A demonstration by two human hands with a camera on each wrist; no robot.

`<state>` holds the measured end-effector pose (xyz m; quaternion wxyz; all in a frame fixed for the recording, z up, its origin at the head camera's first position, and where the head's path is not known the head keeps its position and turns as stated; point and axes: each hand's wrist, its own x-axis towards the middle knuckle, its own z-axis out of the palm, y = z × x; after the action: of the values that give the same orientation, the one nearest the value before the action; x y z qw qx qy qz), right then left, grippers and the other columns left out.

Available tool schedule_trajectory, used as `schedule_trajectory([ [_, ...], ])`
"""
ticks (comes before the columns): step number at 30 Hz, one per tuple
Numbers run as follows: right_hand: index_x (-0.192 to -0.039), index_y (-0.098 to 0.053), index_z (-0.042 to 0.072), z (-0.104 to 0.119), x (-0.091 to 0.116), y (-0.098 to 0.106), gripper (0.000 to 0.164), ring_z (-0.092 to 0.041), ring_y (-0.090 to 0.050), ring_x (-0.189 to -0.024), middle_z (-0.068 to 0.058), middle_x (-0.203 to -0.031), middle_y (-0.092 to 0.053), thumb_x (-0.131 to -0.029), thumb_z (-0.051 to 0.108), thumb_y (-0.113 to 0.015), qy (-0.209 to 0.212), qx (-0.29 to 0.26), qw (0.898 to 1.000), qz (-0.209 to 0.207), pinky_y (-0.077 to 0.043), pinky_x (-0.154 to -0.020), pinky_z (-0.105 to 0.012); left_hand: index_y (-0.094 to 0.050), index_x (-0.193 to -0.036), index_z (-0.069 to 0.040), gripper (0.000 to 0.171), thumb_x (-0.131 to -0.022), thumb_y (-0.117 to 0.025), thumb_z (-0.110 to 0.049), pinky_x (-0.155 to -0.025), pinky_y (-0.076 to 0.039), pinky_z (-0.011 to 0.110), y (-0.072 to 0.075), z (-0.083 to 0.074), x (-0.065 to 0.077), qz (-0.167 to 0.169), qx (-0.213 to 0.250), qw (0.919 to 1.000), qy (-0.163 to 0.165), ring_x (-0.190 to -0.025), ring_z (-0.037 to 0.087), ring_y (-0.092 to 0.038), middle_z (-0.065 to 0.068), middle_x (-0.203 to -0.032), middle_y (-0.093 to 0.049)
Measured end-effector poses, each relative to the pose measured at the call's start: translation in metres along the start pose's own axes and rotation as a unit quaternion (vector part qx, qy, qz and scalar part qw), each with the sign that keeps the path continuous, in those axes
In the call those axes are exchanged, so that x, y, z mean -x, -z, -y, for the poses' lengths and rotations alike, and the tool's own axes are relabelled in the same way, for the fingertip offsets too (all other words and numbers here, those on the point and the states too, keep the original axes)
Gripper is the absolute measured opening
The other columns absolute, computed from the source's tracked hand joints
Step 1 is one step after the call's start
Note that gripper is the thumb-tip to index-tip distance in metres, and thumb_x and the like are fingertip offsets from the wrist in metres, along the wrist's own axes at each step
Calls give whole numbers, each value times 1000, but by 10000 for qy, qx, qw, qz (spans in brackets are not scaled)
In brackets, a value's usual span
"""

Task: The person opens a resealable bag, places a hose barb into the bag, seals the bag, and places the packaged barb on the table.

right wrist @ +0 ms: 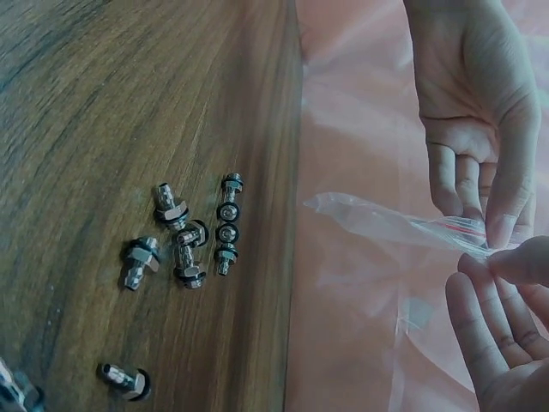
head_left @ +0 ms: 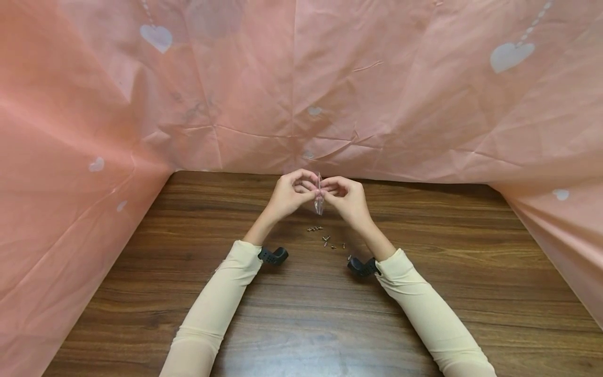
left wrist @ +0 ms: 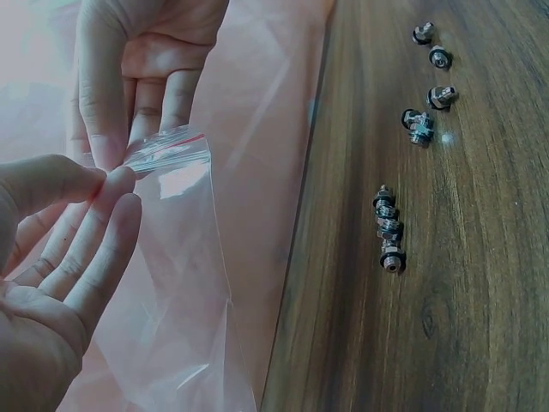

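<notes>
A clear zip-lock bag (head_left: 319,207) with a red line along its top hangs between my two hands over the far part of the table. My left hand (head_left: 288,195) pinches the bag's top edge between thumb and fingers. From the other side, my right hand (head_left: 347,200) pinches that same edge, its fingertips close to the left ones. In the left wrist view the bag (left wrist: 184,257) looks flat, with nothing visible inside. Several small metal barbed fittings (right wrist: 187,257) with black rings lie on the table nearer the body, touched by neither hand.
The wooden table (head_left: 301,314) runs back to a pink curtain (head_left: 292,94) with pale hearts, which also hangs at both sides. Some fittings (left wrist: 389,227) lie in a short row; others are scattered beside it. Black wrist cameras (head_left: 274,255) sit on both wrists.
</notes>
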<state>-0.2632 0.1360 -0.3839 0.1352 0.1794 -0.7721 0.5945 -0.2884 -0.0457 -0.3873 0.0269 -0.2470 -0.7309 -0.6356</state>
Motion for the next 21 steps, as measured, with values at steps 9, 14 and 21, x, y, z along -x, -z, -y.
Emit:
schedule_trajectory([
  [9,-105,-71,-13,0,0,0,19,-8,-68,-73,-35,-96,-70,-86,-8,-72,-100,-481,9988,43,-59,-68,-23,-68,-109,7,24,-86,-73,6,-68,-56,20,2,0,-1,-13,72,10000,-15,-73,7,-69,25,-95,-72],
  [14,-105,-70,-14,1,0,0,19,-8,-69,-70,-37,-95,-69,-87,-9,-71,-216,-663,9975,75,-61,-69,-33,-68,-109,6,24,-86,-73,7,-67,-55,20,3,1,-1,-11,65,10000,13,-74,7,-69,23,-94,-72],
  [21,-106,-69,-15,0,0,-1,20,-7,-69,-69,-40,-96,-67,-87,-10,-70,-258,-774,9966,76,-61,-70,-35,-68,-109,8,24,-85,-72,8,-70,-56,19,3,0,-1,-20,51,10000,-4,-75,7,-69,24,-94,-72],
])
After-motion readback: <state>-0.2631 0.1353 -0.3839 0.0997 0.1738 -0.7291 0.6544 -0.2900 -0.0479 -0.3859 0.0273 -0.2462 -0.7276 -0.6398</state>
